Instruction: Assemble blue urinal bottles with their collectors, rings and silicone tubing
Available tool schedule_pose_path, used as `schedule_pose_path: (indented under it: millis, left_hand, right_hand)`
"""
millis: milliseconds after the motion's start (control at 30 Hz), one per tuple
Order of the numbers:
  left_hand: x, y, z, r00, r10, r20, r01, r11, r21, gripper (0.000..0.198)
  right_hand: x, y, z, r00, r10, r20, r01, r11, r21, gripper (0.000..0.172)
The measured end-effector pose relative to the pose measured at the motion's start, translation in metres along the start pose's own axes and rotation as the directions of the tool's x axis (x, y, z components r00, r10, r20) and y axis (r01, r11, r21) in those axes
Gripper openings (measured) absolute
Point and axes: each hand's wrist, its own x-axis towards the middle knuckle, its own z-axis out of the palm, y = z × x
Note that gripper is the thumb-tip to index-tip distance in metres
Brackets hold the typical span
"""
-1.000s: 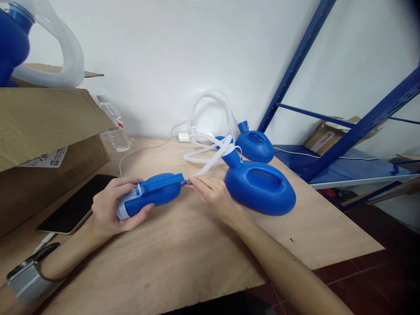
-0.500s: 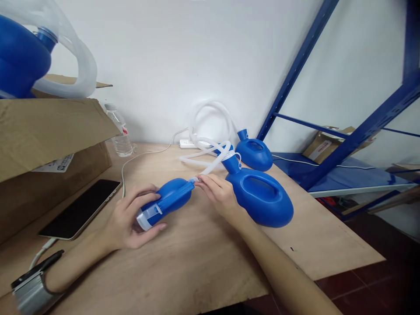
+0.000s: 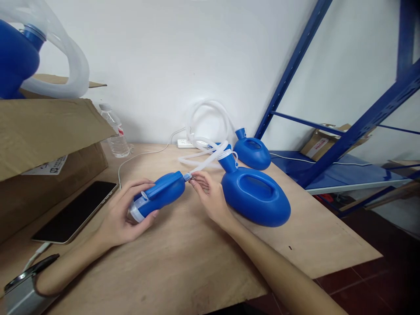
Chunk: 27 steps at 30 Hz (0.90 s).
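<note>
My left hand [image 3: 123,214] grips a blue funnel-shaped piece [image 3: 159,195] with a pale rim, held just above the wooden table [image 3: 183,262]. My right hand [image 3: 207,194] pinches the end of a clear corrugated hose [image 3: 205,162] right at the narrow tip of that blue piece. The hose runs back to the neck of a large blue flask-shaped container [image 3: 254,196] with a handle opening, lying on the table just right of my right hand. A second, smaller blue container [image 3: 252,152] lies behind it with coiled white hose [image 3: 206,116].
A tablet [image 3: 74,213] with a dark screen lies at left, a cable leading from it. An open cardboard box [image 3: 42,144] stands far left with another blue container and hose [image 3: 29,57] on top. A water bottle [image 3: 114,131] and a power strip [image 3: 184,143] sit by the wall. Blue metal shelving [image 3: 331,144] stands right.
The blue piece in my left hand has turned and tilted between frames. My right hand has stayed at its narrow tip with the hose end. The view has shifted slightly.
</note>
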Motion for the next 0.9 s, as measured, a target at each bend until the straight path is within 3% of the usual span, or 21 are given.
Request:
schedule_pose_path:
  millis: [133,367,600,800,900]
  left_hand:
    - [0.000,0.000,0.001,1.000,0.013,0.013,-0.012,1.000,-0.011,0.046]
    - [-0.001,-0.002,-0.001,0.998,0.048,0.030,-0.048,0.999,0.007,0.047]
    - [-0.003,-0.001,0.002,0.998,0.059,0.035,-0.059,0.998,-0.007,0.046]
    - [-0.002,-0.001,0.002,0.999,0.029,0.026,-0.028,0.999,-0.024,0.045]
    - [-0.001,-0.001,0.002,1.000,0.004,0.024,-0.003,1.000,-0.021,0.043]
  right_hand:
    - [-0.001,-0.001,0.001,0.992,0.122,0.014,-0.123,0.991,0.061,0.033]
    - [-0.001,-0.002,0.001,0.983,0.173,0.065,-0.179,0.977,0.116,0.040]
    - [0.001,0.004,0.007,0.936,0.304,0.179,-0.352,0.839,0.415,0.041]
    - [0.003,-0.001,0.000,0.908,0.325,0.265,-0.419,0.743,0.523,0.045]
    - [0.005,-0.002,-0.005,0.902,0.323,0.289,-0.430,0.745,0.511,0.048]
